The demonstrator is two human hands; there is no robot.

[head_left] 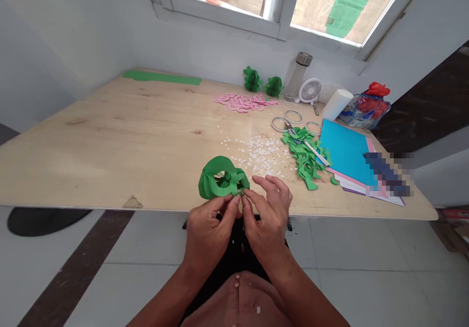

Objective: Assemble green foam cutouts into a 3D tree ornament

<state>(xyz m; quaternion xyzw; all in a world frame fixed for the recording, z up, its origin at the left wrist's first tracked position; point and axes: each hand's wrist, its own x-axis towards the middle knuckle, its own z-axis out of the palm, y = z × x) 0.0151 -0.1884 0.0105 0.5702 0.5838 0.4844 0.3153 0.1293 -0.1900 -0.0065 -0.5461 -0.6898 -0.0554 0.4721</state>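
Observation:
At the table's front edge I hold a green layered paper ornament (219,180) with rounded cut-out openings. My left hand (210,227) is closed on its lower edge, thumb and fingers pinching the paper. My right hand (270,217) pinches the ornament's lower right corner with thumb and forefinger, its other fingers raised and bent. The fingertips of both hands nearly meet there, and a tiny pale bit shows between them, too small to name. Just beyond the ornament, many small white paper bits (262,151) lie scattered on the wooden table (154,141).
Green paper scraps (308,170), scissors (289,128) and tape rolls (293,117) lie to the right, beside coloured paper sheets (340,146). Farther back are pink cut-outs (244,103), two green ornaments (252,79), a bottle (296,77), a small fan (309,90) and a green strip (163,77).

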